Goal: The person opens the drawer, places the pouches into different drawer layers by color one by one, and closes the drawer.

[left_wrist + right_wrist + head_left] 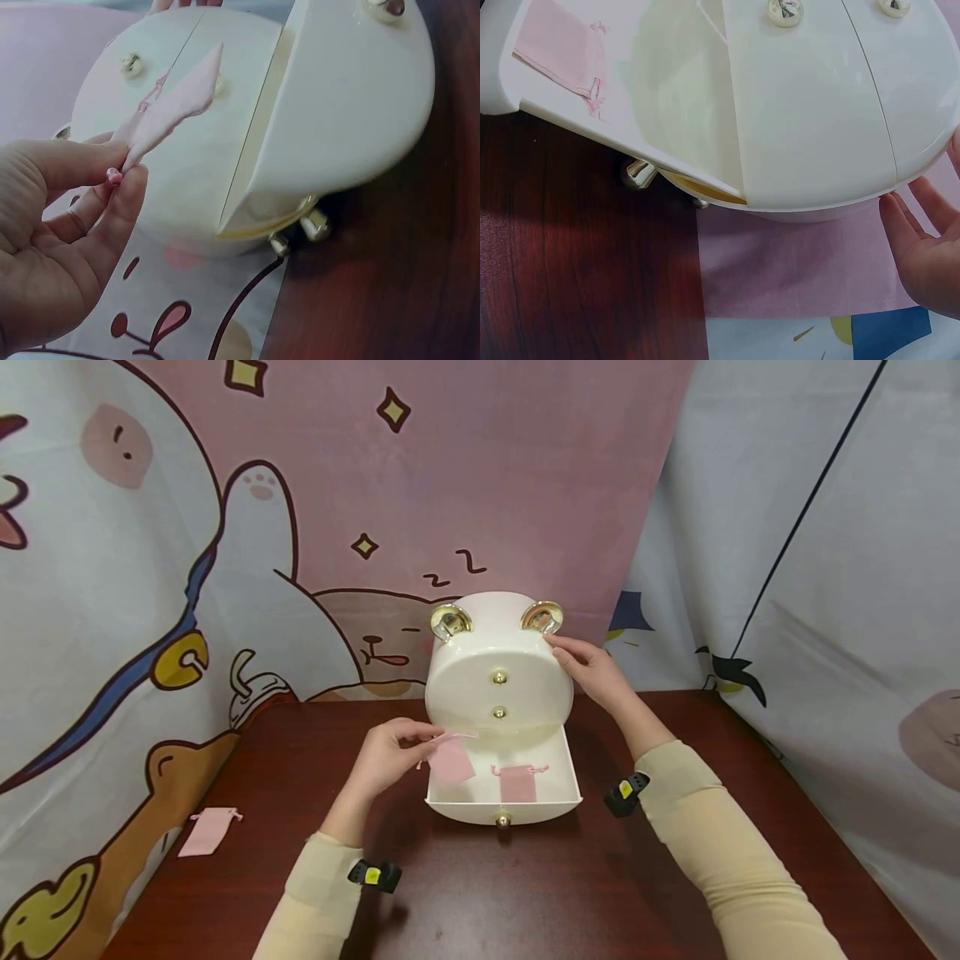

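A white storage box [480, 672] with gold ears and round gold knobs stands on the table, its bottom drawer [558, 760] pulled out. Between thumb and fingers, my left hand [390, 756] pinches a pink drawstring pouch [452, 762] by its corded end, over the drawer's left side. The pouch also shows in the left wrist view, pinched [176, 105] in front of the box. Another pink drawstring pouch [517, 784] lies inside the drawer at the right. My right hand [592, 672] touches the box's upper right side beside the ear [542, 617], fingers fairly straight.
A third pink pouch [210, 832] lies on the dark wood table [480, 893] near its left edge. Behind the box hangs a cartoon-printed cloth [525, 485]; a pale cloth [847, 568] stands along the right side.
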`<action>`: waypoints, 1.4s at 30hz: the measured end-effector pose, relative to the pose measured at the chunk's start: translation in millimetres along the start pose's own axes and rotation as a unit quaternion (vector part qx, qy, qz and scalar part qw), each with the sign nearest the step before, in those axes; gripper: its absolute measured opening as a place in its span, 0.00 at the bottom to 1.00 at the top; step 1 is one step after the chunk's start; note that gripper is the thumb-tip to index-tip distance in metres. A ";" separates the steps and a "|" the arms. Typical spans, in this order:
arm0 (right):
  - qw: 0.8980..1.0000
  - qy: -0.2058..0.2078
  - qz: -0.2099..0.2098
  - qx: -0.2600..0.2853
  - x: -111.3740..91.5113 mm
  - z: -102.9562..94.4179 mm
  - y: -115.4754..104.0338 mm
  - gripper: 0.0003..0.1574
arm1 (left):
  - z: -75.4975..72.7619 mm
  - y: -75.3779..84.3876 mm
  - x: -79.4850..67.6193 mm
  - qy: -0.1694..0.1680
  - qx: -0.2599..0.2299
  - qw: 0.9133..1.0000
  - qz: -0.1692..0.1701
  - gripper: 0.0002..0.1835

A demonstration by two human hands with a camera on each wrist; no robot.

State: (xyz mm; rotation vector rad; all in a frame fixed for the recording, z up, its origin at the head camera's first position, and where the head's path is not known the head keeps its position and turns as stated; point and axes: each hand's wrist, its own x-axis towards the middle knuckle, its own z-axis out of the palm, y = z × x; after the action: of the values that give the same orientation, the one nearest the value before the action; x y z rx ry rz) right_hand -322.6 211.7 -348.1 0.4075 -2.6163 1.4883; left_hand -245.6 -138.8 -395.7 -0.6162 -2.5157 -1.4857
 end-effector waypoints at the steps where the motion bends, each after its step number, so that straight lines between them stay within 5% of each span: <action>1: 1.000 0.000 -0.001 -0.001 -0.3 -0.1 -0.5 0.30 | 2.8 0.8 1.2 -0.003 0.006 1.000 0.005 0.12; 16: 1.000 0.002 -0.002 0.000 -0.3 0.1 -0.2 0.30 | 40.1 7.0 16.3 -0.063 0.002 0.997 0.047 0.10; 23: 1.000 0.000 -0.009 0.004 1.7 1.2 2.3 0.30 | 50.7 4.5 21.6 -0.066 0.034 0.995 0.063 0.10; 28: 1.000 -0.002 -0.001 0.012 0.1 0.8 -1.8 0.29 | 56.2 4.1 25.3 -0.061 0.047 0.995 0.063 0.11; 37: 1.000 -0.011 0.001 0.006 -19.5 -1.9 -41.0 0.28 | 56.4 5.4 23.5 -0.053 0.034 0.997 0.048 0.14; 42: 1.000 -0.009 -0.003 0.009 -15.6 -1.7 -31.7 0.28 | 52.6 2.4 17.1 -0.045 0.023 0.998 0.037 0.14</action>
State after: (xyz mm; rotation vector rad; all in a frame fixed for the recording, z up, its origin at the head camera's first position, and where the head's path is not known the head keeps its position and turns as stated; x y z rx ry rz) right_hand -298.8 200.6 -324.5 0.4303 -2.6144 1.5151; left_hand -256.2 -87.7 -414.1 -0.7770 -2.5547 -1.4011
